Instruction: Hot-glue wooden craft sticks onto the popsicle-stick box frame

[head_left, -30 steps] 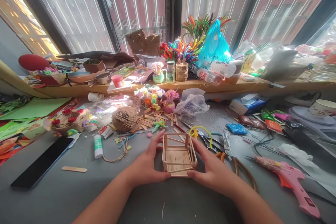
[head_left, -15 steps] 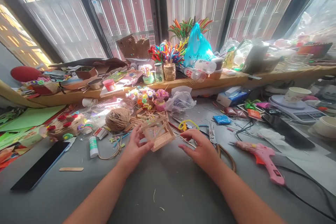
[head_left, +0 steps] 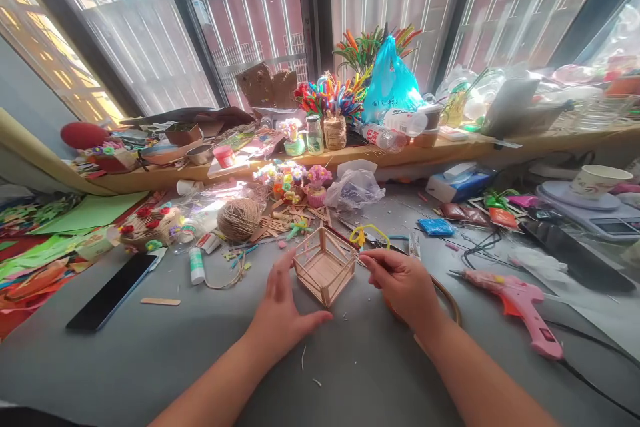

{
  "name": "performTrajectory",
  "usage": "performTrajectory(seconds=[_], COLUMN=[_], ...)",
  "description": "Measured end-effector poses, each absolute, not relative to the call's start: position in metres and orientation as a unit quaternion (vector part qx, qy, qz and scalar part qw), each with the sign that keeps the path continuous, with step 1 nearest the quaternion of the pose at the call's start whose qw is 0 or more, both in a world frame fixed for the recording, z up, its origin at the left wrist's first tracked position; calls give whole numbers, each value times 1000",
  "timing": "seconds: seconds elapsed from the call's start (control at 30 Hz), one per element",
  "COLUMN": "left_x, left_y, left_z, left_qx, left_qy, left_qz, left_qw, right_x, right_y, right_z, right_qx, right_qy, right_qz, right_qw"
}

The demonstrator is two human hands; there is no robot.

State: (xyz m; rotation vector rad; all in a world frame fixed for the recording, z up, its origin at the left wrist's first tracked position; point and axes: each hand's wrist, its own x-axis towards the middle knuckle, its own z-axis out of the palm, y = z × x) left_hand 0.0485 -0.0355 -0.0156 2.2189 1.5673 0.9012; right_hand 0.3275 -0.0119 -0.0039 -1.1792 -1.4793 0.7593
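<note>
One small, square, open-topped box (head_left: 327,268) of pale wooden sticks, floored and railed, gaps left among rails; between left hand (head_left: 281,312), open, and right hand (head_left: 409,281), pinched closed, contents indiscernible.

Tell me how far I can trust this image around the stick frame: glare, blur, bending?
Head view: stick frame fairly clear, slats readable; what the right hand pinches is too small to tell. Head view: sun glare whitens the clear wrapping; haze veils the far-right plastic. Head view: wide-angle bending curves the ledge.
</note>
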Motion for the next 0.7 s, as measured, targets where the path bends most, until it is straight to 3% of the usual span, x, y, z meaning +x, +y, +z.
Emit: performTrajectory(seconds=[0.13, 0.27, 0.43, 0.7], left_x=[12, -39, -84, -90], left_y=[-4, 57, 94, 114], left_z=[17, 65, 94, 88], left_qx=[778, 709, 700, 733], left_qy=[546, 659, 683, 660], left_qz=[309, 241, 200, 163], left_qw=[23, -67, -51, 17], right_x=[327, 323, 323, 322], right_y=[-13, -13, -12, -10], right_z=[0, 2, -2, -10], right_qx=[-465, -457, -469, -476], right_qy=[-657, -668, -658, -656], right_qz=[293, 270, 254, 261], right_qw=[515, 521, 531, 525])
